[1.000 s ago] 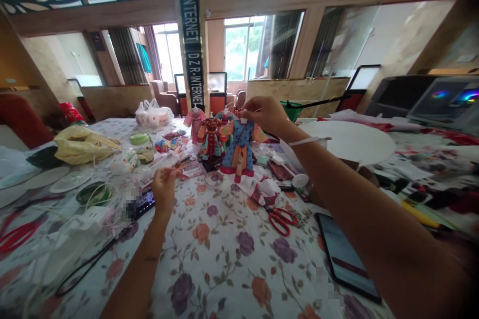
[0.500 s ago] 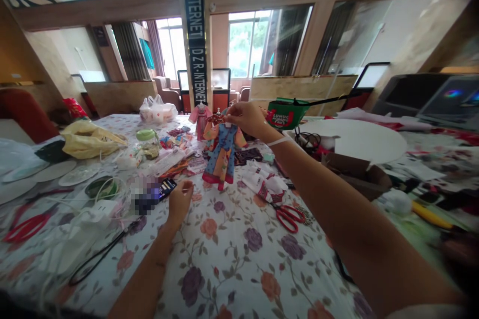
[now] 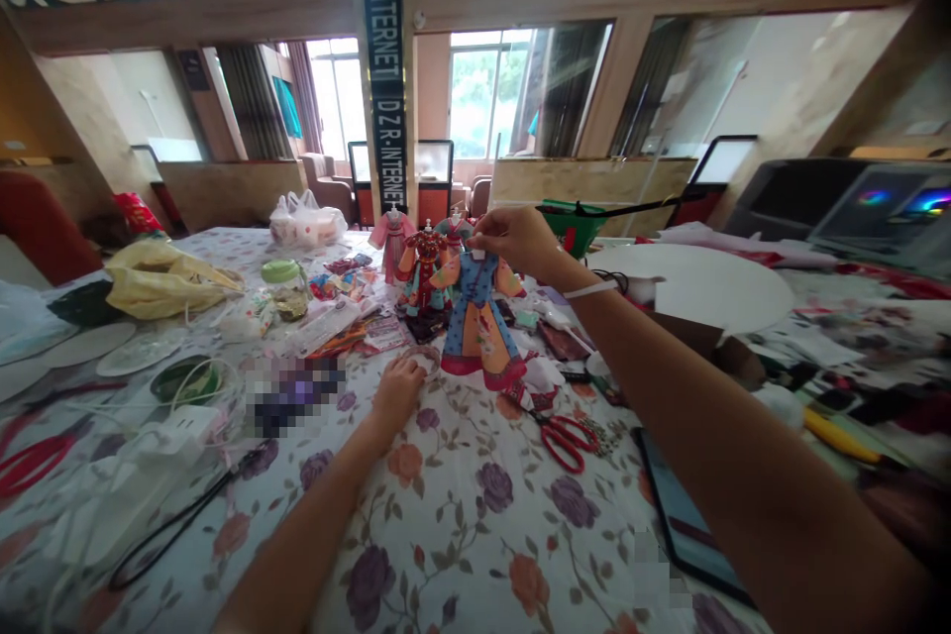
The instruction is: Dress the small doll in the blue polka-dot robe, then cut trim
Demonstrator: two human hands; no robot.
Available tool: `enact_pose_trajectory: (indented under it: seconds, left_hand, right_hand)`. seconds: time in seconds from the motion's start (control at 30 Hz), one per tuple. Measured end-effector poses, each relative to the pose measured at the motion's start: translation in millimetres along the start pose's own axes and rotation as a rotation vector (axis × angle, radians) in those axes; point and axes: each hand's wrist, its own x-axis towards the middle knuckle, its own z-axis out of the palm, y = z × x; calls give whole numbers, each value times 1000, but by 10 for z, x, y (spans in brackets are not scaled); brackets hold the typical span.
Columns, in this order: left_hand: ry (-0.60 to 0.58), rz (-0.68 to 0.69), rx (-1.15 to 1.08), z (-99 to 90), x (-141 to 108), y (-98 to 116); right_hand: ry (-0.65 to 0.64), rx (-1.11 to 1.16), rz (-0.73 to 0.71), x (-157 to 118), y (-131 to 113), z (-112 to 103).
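My right hand (image 3: 520, 243) pinches a small doll-sized dress (image 3: 481, 322) at its neck. The dress is blue, orange and magenta and hangs upright above the table. My left hand (image 3: 401, 386) rests on the tablecloth to its left, fingers curled against a pale rounded thing (image 3: 426, 357) too blurred to name. Behind the held dress stand other miniature outfits: a pink dress (image 3: 393, 240), a red ornate outfit (image 3: 423, 267) and a bluish-grey one (image 3: 455, 226), partly hidden by the dress and my right hand. Red-handled scissors (image 3: 569, 443) lie below the dress.
The floral tablecloth (image 3: 461, 535) carries a white power strip (image 3: 141, 485), a lidded jar (image 3: 284, 289), a yellow bag (image 3: 167, 277) and a white round board (image 3: 713, 287). Beneath my right forearm lies a tablet (image 3: 687, 515). A green bag (image 3: 572, 226) stands behind.
My right hand has moved right with the dress, uncovering the red outfit behind. My left hand has slid right and slightly forward, nearer the dress. More of the tablet shows.
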Motion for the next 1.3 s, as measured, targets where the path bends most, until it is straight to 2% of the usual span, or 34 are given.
enact_pose_trajectory:
  seconds: [0.13, 0.2, 0.43, 0.6, 0.93, 1.3]
  left_hand:
    - [36, -76, 107, -250, -310, -193]
    - [58, -124, 142, -309, -424, -276]
    - [165, -132, 123, -185, -432, -392]
    - [219, -87, 55, -156, -449, -343]
    - [212, -49, -8, -132, -437, -243]
    - [214, -42, -71, -132, -463, -186]
  right_hand:
    - [-24, 13, -10, 62, 53, 175]
    - [-37, 28, -11, 96, 56, 292]
    - [-25, -24, 5, 102, -1, 587]
    - [-8, -46, 24, 102, 59, 597]
    - [31, -27, 41, 101, 351, 704]
    - [39, -1, 61, 93, 405, 709]
